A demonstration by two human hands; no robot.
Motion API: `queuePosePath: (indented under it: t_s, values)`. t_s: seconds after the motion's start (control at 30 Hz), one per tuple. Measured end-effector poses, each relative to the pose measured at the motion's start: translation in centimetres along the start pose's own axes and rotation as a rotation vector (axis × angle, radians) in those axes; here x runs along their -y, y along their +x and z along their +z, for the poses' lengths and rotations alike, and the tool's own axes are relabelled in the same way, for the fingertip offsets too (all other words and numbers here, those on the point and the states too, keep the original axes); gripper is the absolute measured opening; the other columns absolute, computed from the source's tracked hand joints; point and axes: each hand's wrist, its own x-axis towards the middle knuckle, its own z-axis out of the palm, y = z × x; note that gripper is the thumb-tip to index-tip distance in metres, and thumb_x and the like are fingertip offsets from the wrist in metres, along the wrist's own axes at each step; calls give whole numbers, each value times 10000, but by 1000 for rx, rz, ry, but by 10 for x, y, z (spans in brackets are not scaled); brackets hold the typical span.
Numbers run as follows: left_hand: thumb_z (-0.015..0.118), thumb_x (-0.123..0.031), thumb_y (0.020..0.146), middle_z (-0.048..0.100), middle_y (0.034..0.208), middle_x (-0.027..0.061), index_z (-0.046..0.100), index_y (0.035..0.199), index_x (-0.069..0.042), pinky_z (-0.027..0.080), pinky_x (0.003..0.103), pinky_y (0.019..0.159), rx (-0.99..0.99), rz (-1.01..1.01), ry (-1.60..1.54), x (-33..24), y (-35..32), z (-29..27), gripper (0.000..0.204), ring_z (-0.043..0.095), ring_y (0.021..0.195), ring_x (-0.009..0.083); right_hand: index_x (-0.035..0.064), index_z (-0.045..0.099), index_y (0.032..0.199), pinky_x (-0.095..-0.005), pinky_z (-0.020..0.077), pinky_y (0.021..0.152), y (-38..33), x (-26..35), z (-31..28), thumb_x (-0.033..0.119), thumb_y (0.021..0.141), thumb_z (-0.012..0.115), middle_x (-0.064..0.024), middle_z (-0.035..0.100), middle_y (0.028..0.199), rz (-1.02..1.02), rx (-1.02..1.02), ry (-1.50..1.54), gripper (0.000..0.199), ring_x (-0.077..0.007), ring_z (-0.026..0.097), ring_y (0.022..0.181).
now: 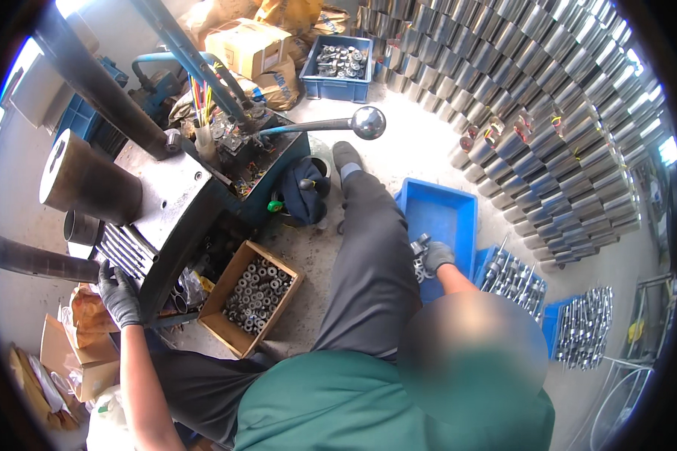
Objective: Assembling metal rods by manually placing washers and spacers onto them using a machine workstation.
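Our left hand (pixel 119 297) spreads, seemingly empty, beside metal rods (pixel 130 250) at the press table's (pixel 179 194) near edge. Along the blue crate's (pixel 447 214) left edge, our right hand (pixel 438 258) curls at round metal parts (pixel 420 246); we cannot tell whether it grips them.

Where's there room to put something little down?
Bare floor shows between the foot and the stacked metal tubes. The blue bin by the right hand looks bare farther in. The wooden box is crowded with metal parts.

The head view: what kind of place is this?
Probably a workshop: it has a machine with a ball-ended lever, stacked shiny metal cylinders, and a wooden box of metal parts.
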Motion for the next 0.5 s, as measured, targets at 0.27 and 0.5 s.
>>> queuePosePath:
  t_s: [0.27,0.5]
  values:
    - [586,-274,1035,694,1117,218,594,1352,-51,509,439,907,42,46,176,-23,-3,-2,388,676,980,345,84,797,922,-439,586,862,-6,-30,-92,416,833,661,-208,752,998,-297,33,-466,369,-350,740,973]
    - [630,-220,989,717,1103,216,622,1316,-70,487,458,955,43,-26,37,-11,1,-14,360,668,1037,364,26,720,827,-472,551,770,-102,46,-305,384,825,652,-239,695,863,-585,-378,-267,364,-401,694,818]
